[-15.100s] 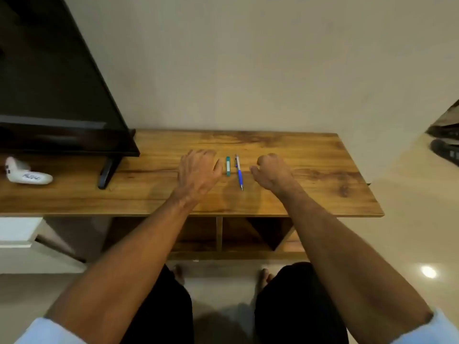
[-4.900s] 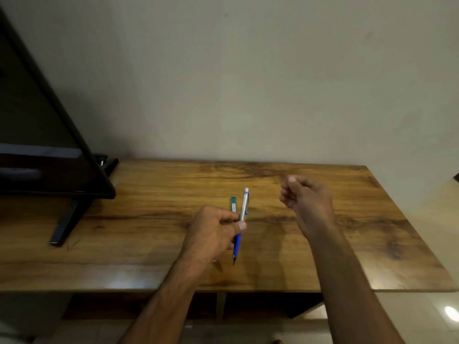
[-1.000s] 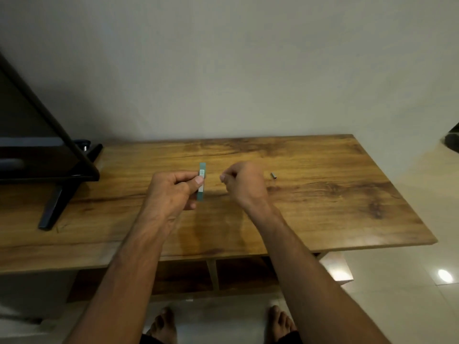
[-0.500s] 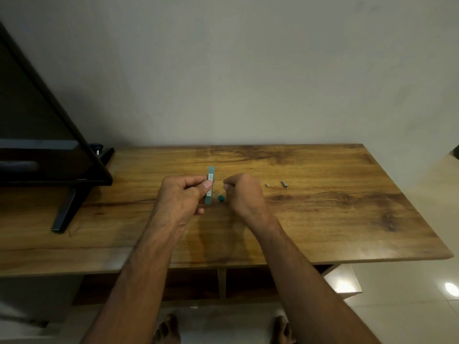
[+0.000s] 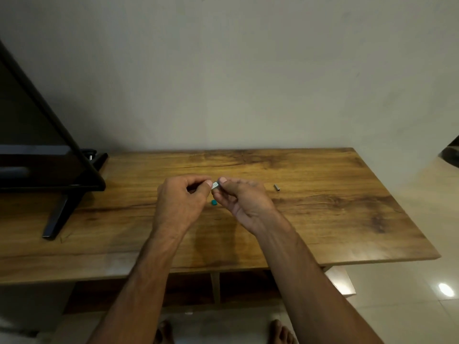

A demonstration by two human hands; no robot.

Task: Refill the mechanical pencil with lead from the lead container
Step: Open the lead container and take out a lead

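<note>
The slim teal plastic lead container [image 5: 215, 185], uncapped, is pinched between the left hand [image 5: 182, 202] and right hand [image 5: 244, 201] over the wooden table [image 5: 323, 214], its small teal cap [image 5: 213, 202] lying below; next, probably, a lead must be drawn out carefully.

This looks like a living room in a home. A black flat-screen television [image 5: 37, 145] stands on angled black legs at the left end of a long wood-grain table [image 5: 323, 219] with open compartments beneath, set against a plain pale wall [image 5: 223, 70]. Glossy cream floor tiles [image 5: 409, 306] and bare feet [image 5: 283, 333] show below.
</note>
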